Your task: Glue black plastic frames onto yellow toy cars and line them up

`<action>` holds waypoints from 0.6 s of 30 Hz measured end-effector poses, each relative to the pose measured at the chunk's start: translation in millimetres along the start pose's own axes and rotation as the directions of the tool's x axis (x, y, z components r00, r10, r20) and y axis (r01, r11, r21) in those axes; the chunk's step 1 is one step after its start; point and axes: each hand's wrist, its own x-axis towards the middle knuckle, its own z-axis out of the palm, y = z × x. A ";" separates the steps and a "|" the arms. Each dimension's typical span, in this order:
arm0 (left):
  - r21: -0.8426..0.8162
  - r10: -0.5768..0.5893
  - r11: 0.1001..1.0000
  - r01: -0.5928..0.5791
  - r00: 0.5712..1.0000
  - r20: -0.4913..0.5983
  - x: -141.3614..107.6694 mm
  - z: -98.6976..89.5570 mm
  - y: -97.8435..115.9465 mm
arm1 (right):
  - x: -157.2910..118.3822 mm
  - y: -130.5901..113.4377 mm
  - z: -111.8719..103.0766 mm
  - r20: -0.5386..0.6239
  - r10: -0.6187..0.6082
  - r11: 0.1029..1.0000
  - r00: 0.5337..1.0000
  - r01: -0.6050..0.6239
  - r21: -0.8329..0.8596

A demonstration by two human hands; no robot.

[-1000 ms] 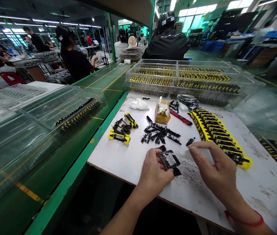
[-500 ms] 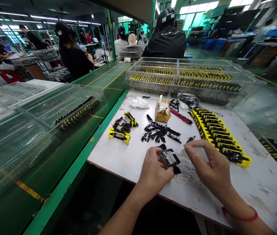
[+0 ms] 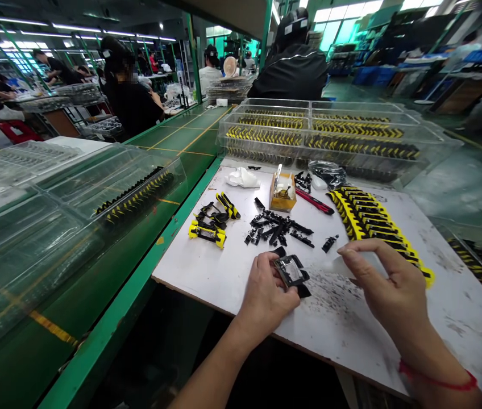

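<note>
Grasped by the left grip [image 3: 264, 294], the black framed part [image 3: 291, 271] juts past its fingertips toward the right grip [image 3: 394, 284], whose hold I cannot tell.

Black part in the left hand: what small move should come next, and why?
Probably bring the right hand to the black part: the left hand holds it, grey middle showing, while the right hand, thumb and forefinger close together, hovers apart from it.

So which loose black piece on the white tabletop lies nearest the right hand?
The single piece just left of the right hand; it lies alone, apart from the scattered black pile.
</note>
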 end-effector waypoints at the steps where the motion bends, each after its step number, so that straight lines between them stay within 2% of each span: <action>1: -0.002 -0.001 1.000 0.001 1.000 0.003 -0.1 -0.2 0.2 | 0.1 0.2 -1.2 0.017 -0.015 1.000 1.000 0.015 -0.002; 7: -0.033 0.012 0.999 -0.012 1.000 0.016 -0.1 -1.1 0.7 | -1.0 -2.4 -2.7 0.122 -0.060 0.998 0.991 0.058 0.020; 18: -0.049 -0.011 0.999 0.012 1.000 0.027 -0.4 -2.0 -0.6 | -2.1 -3.5 -2.0 0.184 -0.099 0.995 0.978 0.094 0.039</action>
